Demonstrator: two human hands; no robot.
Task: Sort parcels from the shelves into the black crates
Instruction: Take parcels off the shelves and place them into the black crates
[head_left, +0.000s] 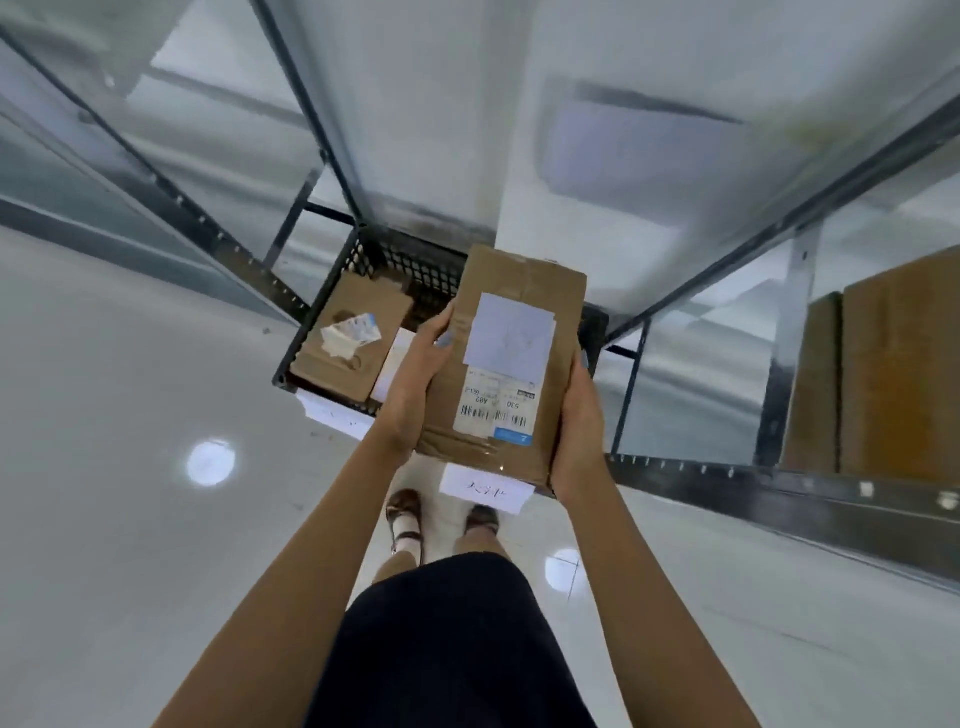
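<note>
Holding parcel (511, 358) over black crate (405, 260), crate's right half hidden

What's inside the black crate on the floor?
The black crate holds a flat brown parcel with small crumpled labels on top, and a white parcel beside it. The held box and left hand cover the rest.

The held parcel (511, 358) covered most of the black crate (332, 291), including its right side and near rim. Handwriting on the paper tag (485, 491) below it was too smeared to read. Upper shelving (597, 130) was blurred. Brown cartons (893, 364) ran off the right edge.
</note>
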